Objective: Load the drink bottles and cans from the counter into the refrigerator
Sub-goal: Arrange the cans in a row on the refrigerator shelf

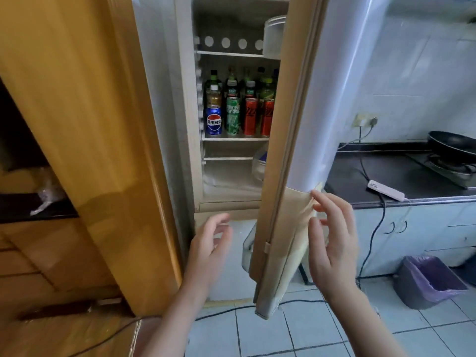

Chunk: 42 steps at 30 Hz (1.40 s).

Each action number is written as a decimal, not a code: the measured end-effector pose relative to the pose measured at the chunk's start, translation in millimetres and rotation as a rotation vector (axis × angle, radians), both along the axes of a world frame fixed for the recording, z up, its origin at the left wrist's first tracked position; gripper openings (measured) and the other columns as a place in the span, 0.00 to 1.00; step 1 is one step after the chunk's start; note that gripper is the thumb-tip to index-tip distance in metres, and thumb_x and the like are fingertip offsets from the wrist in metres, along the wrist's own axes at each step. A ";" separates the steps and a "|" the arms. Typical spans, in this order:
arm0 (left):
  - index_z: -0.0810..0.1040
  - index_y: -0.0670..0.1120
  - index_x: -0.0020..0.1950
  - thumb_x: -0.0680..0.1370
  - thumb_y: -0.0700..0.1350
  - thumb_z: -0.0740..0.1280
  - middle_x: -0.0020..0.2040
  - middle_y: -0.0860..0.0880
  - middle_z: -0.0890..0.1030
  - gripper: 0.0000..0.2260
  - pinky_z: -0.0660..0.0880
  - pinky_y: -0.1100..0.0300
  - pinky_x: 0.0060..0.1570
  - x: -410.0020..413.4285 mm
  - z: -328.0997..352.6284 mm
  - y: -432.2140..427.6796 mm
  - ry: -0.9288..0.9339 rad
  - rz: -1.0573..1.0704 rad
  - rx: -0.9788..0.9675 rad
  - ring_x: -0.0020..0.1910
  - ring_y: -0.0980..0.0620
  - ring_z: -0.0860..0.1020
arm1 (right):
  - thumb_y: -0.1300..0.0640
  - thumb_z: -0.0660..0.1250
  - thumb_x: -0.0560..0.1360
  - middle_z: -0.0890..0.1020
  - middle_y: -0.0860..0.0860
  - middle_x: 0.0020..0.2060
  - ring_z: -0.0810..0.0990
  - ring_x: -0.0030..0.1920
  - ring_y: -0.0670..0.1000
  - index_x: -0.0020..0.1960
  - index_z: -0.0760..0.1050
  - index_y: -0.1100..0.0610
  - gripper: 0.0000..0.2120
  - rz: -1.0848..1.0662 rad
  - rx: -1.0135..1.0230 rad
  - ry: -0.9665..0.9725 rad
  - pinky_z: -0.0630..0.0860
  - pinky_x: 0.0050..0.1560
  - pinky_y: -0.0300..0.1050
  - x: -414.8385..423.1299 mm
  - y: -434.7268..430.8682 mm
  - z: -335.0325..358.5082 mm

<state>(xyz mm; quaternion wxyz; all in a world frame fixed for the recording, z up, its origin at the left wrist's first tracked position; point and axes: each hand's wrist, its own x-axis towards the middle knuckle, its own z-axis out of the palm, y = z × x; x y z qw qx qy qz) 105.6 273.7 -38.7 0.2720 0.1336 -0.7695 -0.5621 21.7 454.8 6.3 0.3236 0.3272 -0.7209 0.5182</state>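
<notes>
Standing before the refrigerator (183, 124), its door (291, 124) only partly open, in the middle of the frame; judging from the full shelf, probably about to shut it. Raising the left hand (211, 243) at lower middle, in front of the gap, with fingers (221, 218) loose and lightly curled, gripping nothing. Holding the right hand (332, 243) just beside the outer face of the door, right of lower middle, with fingers spread and relaxed, also gripping nothing; cannot tell whether the tips touch the door. Seems placed there for pushing or catching the door. Finding the drinks already inside, on the middle shelf (234, 138); in front a row of four cans (233, 115), one blue, one green and two red, upright and close together; behind them the bottles (231, 83), dark with green labels, upright too. Seeing no drink on the black tabletop (386, 166) at the right of the frame; only a pan (453, 145) and a small pale device (386, 190).
</notes>
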 end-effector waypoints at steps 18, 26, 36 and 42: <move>0.45 0.64 0.73 0.70 0.51 0.75 0.74 0.58 0.57 0.45 0.59 0.60 0.67 -159.7 18.9 -121.8 0.048 0.362 -0.012 0.71 0.56 0.60 | 0.62 0.70 0.69 0.64 0.59 0.70 0.65 0.67 0.61 0.70 0.67 0.55 0.30 -0.078 0.384 0.008 0.73 0.51 0.52 -220.0 -138.5 8.8; 0.43 0.55 0.77 0.63 0.54 0.79 0.76 0.53 0.51 0.55 0.55 0.48 0.71 -239.7 19.3 -160.5 0.060 0.652 -0.035 0.75 0.50 0.51 | 0.63 0.71 0.64 0.64 0.67 0.69 0.62 0.70 0.69 0.70 0.69 0.58 0.34 -0.174 0.545 0.218 0.68 0.63 0.64 -277.9 -161.9 5.0; 0.43 0.53 0.78 0.67 0.54 0.77 0.77 0.52 0.51 0.52 0.56 0.47 0.71 -276.6 19.0 -198.3 -0.002 0.633 -0.074 0.75 0.47 0.51 | 0.65 0.70 0.64 0.63 0.69 0.69 0.60 0.71 0.69 0.69 0.70 0.60 0.33 -0.306 0.504 0.211 0.67 0.63 0.64 -297.2 -206.1 -8.4; 0.38 0.53 0.77 0.67 0.55 0.76 0.77 0.53 0.48 0.54 0.53 0.46 0.72 -278.7 10.8 -205.9 -0.009 0.570 -0.090 0.76 0.48 0.48 | 0.63 0.65 0.65 0.63 0.69 0.69 0.59 0.71 0.69 0.69 0.71 0.60 0.30 -0.318 0.465 0.221 0.67 0.63 0.67 -301.5 -213.8 -16.0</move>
